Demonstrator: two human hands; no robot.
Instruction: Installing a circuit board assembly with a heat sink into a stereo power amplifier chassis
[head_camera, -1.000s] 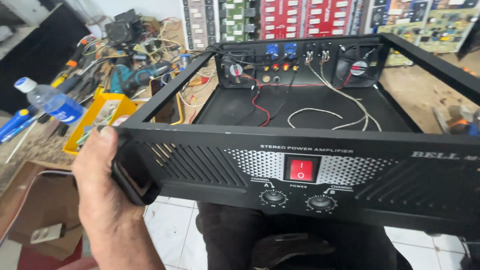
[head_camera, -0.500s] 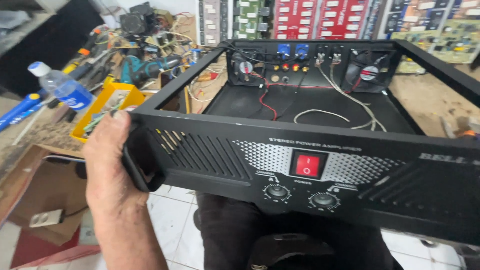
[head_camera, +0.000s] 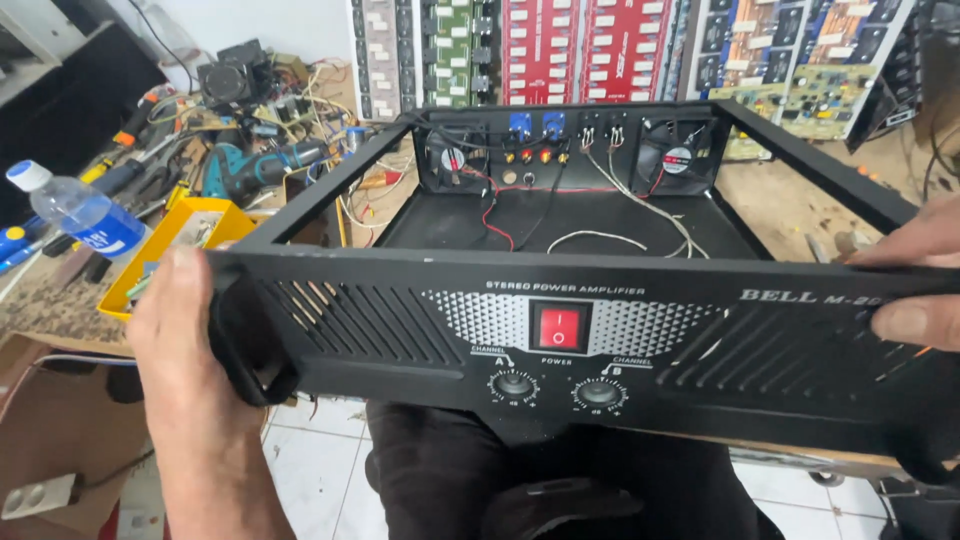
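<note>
A black, open-topped amplifier chassis (head_camera: 400, 330) rests across my lap and against the workbench. Its front panel faces me with a red rocker switch (head_camera: 559, 327) and two black knobs below it. Inside, loose red, black and white wires (head_camera: 600, 238) lie on the bare floor, and two small fans sit in the rear wall. My left hand (head_camera: 185, 340) grips the handle at the panel's left end. My right hand (head_camera: 915, 285) holds the panel's top right edge, thumb on the front face.
A yellow parts tray (head_camera: 190, 225) and a clear water bottle with a blue label (head_camera: 85, 215) stand left of the chassis. Tools, a teal drill (head_camera: 255, 165) and tangled wires crowd the back left. Circuit boards (head_camera: 590, 50) line the rear wall. White tiled floor lies below.
The view has shifted left and back, so the chassis's right end and my right hand on it now show. My left hand keeps its grip on the left handle.
</note>
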